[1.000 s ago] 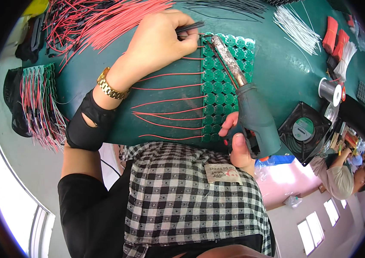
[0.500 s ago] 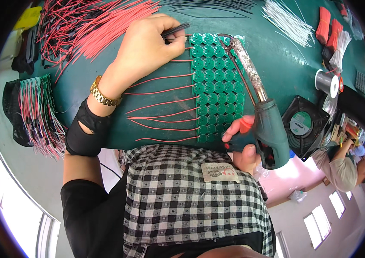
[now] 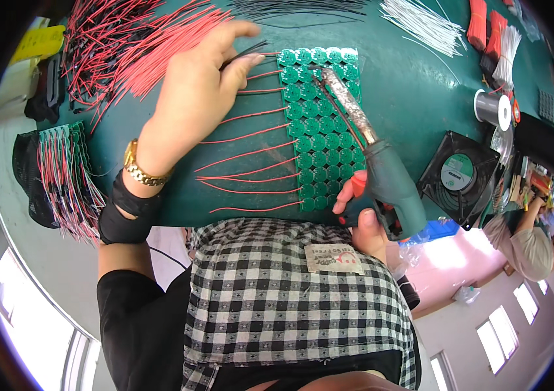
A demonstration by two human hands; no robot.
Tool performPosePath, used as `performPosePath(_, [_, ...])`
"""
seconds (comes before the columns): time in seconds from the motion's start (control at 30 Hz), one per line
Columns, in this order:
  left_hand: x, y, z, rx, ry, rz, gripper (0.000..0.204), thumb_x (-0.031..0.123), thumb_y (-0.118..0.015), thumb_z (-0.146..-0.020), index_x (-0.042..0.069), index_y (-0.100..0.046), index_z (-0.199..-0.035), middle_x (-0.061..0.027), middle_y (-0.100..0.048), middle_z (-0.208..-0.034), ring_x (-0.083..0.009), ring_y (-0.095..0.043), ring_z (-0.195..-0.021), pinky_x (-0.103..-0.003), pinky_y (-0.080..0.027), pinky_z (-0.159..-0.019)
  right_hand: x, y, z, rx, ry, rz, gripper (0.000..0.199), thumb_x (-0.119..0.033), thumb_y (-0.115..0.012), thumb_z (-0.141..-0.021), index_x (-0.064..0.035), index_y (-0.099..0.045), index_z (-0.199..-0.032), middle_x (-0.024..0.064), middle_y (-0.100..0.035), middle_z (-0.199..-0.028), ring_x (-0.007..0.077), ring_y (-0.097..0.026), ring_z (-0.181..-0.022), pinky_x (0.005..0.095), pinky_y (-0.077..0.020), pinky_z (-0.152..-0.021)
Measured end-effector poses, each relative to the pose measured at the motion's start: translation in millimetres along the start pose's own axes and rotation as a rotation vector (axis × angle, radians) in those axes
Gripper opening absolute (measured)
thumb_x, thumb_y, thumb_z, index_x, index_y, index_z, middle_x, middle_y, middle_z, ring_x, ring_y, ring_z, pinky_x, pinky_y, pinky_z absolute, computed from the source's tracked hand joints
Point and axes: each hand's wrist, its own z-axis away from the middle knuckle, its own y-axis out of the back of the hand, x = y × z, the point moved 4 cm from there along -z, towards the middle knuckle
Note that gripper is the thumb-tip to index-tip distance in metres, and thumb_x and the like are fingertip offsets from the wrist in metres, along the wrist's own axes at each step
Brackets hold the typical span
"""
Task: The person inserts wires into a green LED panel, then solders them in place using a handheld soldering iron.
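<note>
Bright, even daylight — soft shadows, sharp centre (fisheye edges bend, corners black).

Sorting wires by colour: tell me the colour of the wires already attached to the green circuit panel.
Red wires, fanning left from the green circuit panel; the head view shows them best.

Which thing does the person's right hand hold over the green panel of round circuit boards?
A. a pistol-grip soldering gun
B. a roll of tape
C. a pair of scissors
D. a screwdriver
A: the right hand grips a dark green pistol-grip soldering gun, its tip reaching the top of the green circuit board panel.
</note>
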Motion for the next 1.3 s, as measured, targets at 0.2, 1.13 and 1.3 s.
performPosePath(0.2, [-6.9,-17.7,1.2,0.207,-0.351,-0.06,0.012,0.011,-0.063,-0.083,0.003,-0.061,-0.091,-0.0102,-0.058,-0.073,-0.0244,-0.059,-0.065,-0.032,-0.045,-0.056,-7.4,-5.5,1.5,-0.022,0.032,-0.026,0.048,-0.028,-0.063,-0.08,-0.0021,-0.049,-0.118,0.0071,-0.056,-0.088,0.0133,-0.053,-0.07,0.0277,-0.0447,-0.062])
performPosePath(1.13, [-17.0,-26.7,1.7,0.024,-0.248,0.005,0.008,0.003,-0.065,-0.074,0.0,-0.061,-0.079,-0.001,-0.054,-0.073,-0.0067,-0.044,-0.056,-0.021,-0.038,-0.051,-5.0,-10.7,3.1,-0.041,-0.01,0.182,0.022,-0.011,-0.057,-0.079,-0.0014,-0.058,-0.1,0.0072,-0.059,-0.087,0.0133,-0.058,-0.07,0.0258,-0.0476,-0.061])
performPosePath(1.3, [-20.6,-27.2,-0.7,0.002,-0.24,0.013,0.008,0.004,-0.065,-0.074,0.0,-0.06,-0.079,-0.0015,-0.054,-0.072,-0.0068,-0.046,-0.057,-0.021,-0.04,-0.052,0.3,-13.0,1.1,-0.001,0.038,0.19,0.02,-0.01,-0.059,-0.078,-0.0008,-0.061,-0.095,0.0073,-0.063,-0.083,0.013,-0.06,-0.068,0.0255,-0.0492,-0.06])
